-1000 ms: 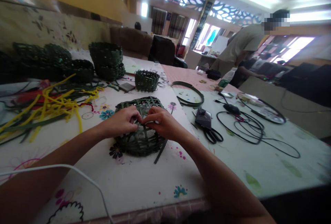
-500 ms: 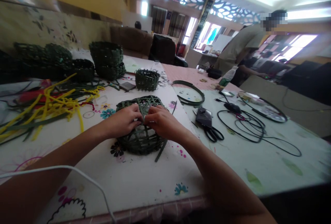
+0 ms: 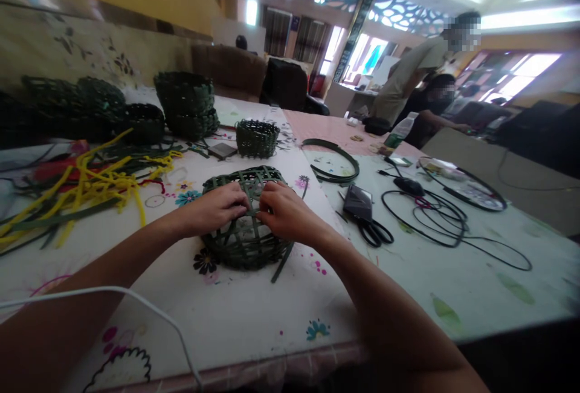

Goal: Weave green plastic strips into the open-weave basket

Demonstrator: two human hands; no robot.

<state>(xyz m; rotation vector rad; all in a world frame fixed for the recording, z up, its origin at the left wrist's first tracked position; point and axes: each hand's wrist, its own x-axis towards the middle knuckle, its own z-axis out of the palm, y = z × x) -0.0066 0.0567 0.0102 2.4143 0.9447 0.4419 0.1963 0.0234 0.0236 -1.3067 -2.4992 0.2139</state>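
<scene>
In front of me on the flowered tablecloth lies a dark green woven basket [image 3: 247, 251] with wide gaps in its weave. Both hands rest over its upper side, close together. My left hand [image 3: 226, 204] has its fingers curled and pinched on a green strip of the weave. Beside it my right hand [image 3: 281, 208] is closed too, thumb and fingertips on the same weave; the exact strip is partly hidden by the fingers. One loose strip end [image 3: 283, 262] sticks out from the basket toward me on the right.
Yellow strips [image 3: 106, 184] lie tangled at left. Behind stand a small basket [image 3: 257, 139] and stacked baskets [image 3: 185, 106]. To the right are a coiled strip [image 3: 335, 157], black-handled scissors [image 3: 376, 234], a dark box [image 3: 357, 202] and a black cable [image 3: 435, 224]. A white cable [image 3: 131, 293] crosses my left forearm.
My hands have moved slightly apart over the basket, showing a little more weave between them. In the background, the standing person has shifted left and a seated person shows more.
</scene>
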